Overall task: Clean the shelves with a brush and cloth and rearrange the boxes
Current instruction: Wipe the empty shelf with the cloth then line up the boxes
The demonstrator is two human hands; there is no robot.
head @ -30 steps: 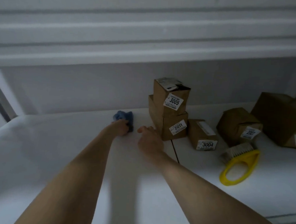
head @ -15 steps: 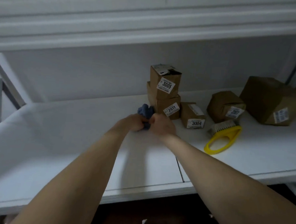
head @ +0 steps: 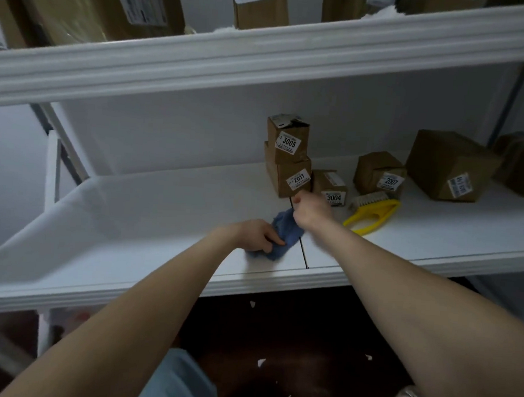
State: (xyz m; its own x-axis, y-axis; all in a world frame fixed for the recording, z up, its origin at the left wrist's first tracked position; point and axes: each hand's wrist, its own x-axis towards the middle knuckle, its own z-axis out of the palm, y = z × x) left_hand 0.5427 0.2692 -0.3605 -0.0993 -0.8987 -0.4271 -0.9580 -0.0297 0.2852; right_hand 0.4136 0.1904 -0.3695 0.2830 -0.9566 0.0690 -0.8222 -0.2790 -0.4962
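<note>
A crumpled blue cloth (head: 284, 235) lies near the front edge of the white shelf (head: 149, 222). My left hand (head: 257, 235) grips its lower end and my right hand (head: 310, 212) pinches its upper end. A yellow-handled brush (head: 373, 212) lies on the shelf just right of my right hand. Behind my hands box 3005 (head: 287, 138) sits stacked on box 2011 (head: 289, 177). Box 3004 (head: 330, 187) stands beside that stack. Box 2007 (head: 380, 175) and a larger cardboard box (head: 449, 167) are further right.
The upper shelf's white rim (head: 263, 54) runs across overhead, with several cardboard boxes (head: 260, 5) on it. Another box (head: 523, 162) sits at the far right. Paper scraps (head: 261, 362) dot the dark floor below, near my light trouser leg (head: 182, 380).
Both hands have drawn the cloth back from beside the stacked boxes toward the shelf's front edge. My right hand joined the left on the cloth. The view has tilted up, showing the upper shelf.
</note>
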